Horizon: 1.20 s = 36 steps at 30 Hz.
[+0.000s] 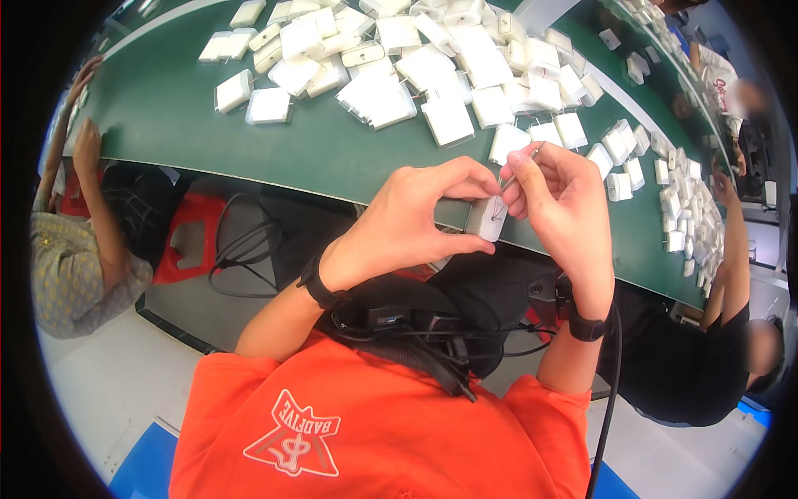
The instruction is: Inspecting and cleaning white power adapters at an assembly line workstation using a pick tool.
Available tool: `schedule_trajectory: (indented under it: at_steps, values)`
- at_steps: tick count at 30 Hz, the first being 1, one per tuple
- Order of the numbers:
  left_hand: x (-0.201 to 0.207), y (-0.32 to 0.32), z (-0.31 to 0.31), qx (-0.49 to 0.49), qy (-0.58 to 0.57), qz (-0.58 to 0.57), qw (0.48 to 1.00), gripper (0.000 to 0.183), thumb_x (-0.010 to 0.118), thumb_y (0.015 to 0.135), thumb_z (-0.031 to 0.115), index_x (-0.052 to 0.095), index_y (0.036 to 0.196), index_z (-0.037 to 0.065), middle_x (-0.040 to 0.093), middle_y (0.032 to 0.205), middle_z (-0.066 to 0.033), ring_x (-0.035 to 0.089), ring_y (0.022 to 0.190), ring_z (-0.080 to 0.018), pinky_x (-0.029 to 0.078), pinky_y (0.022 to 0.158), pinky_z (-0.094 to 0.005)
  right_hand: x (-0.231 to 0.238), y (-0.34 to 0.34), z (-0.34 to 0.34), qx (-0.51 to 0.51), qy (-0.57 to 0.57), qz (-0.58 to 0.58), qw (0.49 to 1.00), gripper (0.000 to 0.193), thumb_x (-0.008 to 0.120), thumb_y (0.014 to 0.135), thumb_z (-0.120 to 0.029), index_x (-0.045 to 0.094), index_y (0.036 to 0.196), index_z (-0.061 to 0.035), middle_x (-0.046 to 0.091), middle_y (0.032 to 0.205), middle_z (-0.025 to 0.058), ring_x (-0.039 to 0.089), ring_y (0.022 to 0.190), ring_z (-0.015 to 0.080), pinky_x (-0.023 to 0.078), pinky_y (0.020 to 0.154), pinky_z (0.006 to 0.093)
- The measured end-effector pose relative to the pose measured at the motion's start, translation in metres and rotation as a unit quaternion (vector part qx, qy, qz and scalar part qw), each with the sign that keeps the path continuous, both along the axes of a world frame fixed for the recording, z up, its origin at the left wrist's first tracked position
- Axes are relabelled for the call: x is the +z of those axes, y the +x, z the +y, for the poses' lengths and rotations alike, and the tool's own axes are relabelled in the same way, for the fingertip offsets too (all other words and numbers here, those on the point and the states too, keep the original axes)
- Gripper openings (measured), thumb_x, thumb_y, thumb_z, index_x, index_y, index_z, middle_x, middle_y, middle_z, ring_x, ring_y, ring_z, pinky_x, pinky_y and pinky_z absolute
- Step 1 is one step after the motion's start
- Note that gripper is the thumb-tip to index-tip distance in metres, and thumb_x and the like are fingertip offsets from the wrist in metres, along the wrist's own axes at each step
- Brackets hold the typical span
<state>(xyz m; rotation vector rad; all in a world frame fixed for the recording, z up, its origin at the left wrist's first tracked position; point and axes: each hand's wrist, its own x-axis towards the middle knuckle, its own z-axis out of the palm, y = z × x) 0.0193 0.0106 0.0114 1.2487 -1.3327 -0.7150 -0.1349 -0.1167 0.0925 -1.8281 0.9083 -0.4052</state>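
My left hand (416, 208) pinches a small white power adapter housing (485, 223) between thumb and forefinger, just off the near edge of the green table. On the end of the housing facing right, thin dark lines like wires show. My right hand (561, 195) is closed around a thin metal tool (536, 152) that looks like tweezers. Its lower end comes down close to the top of the housing; whether it touches cannot be made out. Beyond both hands lies a large heap of similar white adapters (449, 121), some with metal prongs showing.
The green table (208, 137) runs across in front of me. More white adapters (686, 200) are piled to the right. A person in black (698, 366) sits at right, another in a patterned shirt (83, 266) at left. A red stool (191, 237) and black cable (249, 241) are below.
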Motion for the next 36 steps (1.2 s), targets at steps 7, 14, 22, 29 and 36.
schedule_trajectory:
  at_steps: [7,14,22,29,36]
  values:
    - [-0.001,0.0,-0.002,-0.01,-0.003,0.029,1.0,0.054,0.098,0.079,0.006,0.069,0.125,0.0,0.083,0.122,-0.0103,0.081,0.118,-0.0261,0.063,0.102,-0.0352,-0.022,-0.026,0.014,-0.076,-0.248,-0.206,0.944,0.019,0.062,0.113,-0.006,0.07,0.104,0.0077,0.075,0.091,0.0088,0.068,0.072,0.0114,0.055,0.069,0.026]
    - [-0.001,0.002,-0.001,-0.019,-0.008,0.051,0.999,0.054,0.096,0.08,0.003,0.069,0.127,0.0,0.082,0.126,-0.0124,0.08,0.12,-0.0253,0.064,0.103,-0.0372,-0.033,-0.044,0.005,0.013,-0.228,-0.174,0.958,0.013,0.067,0.11,-0.007,0.071,0.102,0.0023,0.068,0.098,0.0086,0.063,0.088,0.0182,0.051,0.079,0.0315]
    - [0.0,0.0,-0.001,-0.013,-0.011,0.005,1.0,0.058,0.1,0.079,0.008,0.066,0.126,0.003,0.083,0.124,-0.0124,0.081,0.118,-0.0249,0.063,0.102,-0.0361,-0.041,-0.039,0.009,0.032,-0.177,-0.198,0.964,0.005,0.074,0.104,-0.001,0.076,0.103,0.003,0.075,0.098,0.0119,0.071,0.087,0.0208,0.056,0.078,0.0319]
    - [-0.004,-0.001,-0.002,0.006,-0.002,0.0,1.0,0.068,0.104,0.075,0.012,0.062,0.127,0.004,0.084,0.122,-0.0112,0.081,0.117,-0.0258,0.061,0.103,-0.0349,-0.038,-0.036,0.011,0.039,-0.158,-0.184,0.969,0.006,0.073,0.104,0.001,0.077,0.106,0.0045,0.077,0.098,0.0134,0.076,0.086,0.0216,0.06,0.079,0.0323]
    - [-0.002,0.0,-0.002,0.001,0.002,0.012,1.0,0.064,0.103,0.075,0.011,0.064,0.126,0.003,0.083,0.123,-0.0103,0.081,0.117,-0.0254,0.062,0.103,-0.035,-0.039,-0.036,0.012,0.04,-0.173,-0.181,0.967,0.006,0.071,0.104,0.002,0.076,0.106,0.0039,0.077,0.098,0.0132,0.077,0.085,0.0216,0.06,0.078,0.0324]
